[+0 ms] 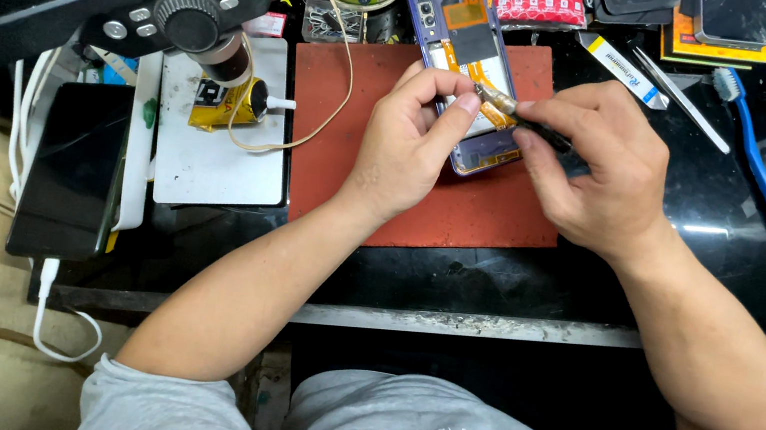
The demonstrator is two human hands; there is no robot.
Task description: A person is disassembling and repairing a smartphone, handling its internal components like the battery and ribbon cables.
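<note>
At the bottom of the frame, grey shorts and grey sleeves show, with both forearms reaching up toward the centre. The left hand [406, 143], in the middle of the frame, is curled closed, its thumb and fingertips pinching the lower part of the opened phone [467, 61]. The right hand [603, 167], just right of centre, is closed around a dark slim tool [519, 116], held like a pen with its metal tip pointing left and resting on the phone's inner parts, close beside the left thumb. The phone has a purple frame, its back off, showing an orange flex strip and a dark patch; it lies tilted on the red mat [467, 197], its lower end between the two hands and its upper end running up past them toward the top of the frame.

Left of the mat lies a white pad [209, 159] with a small yellow device [223, 102] on it. At the far left rests a dark phone [71, 169] with a white cable. At the right edge lies a blue brush [760, 165], with tweezers [679, 97] near it. Above, at upper left, hangs a black microscope head [185, 14].
</note>
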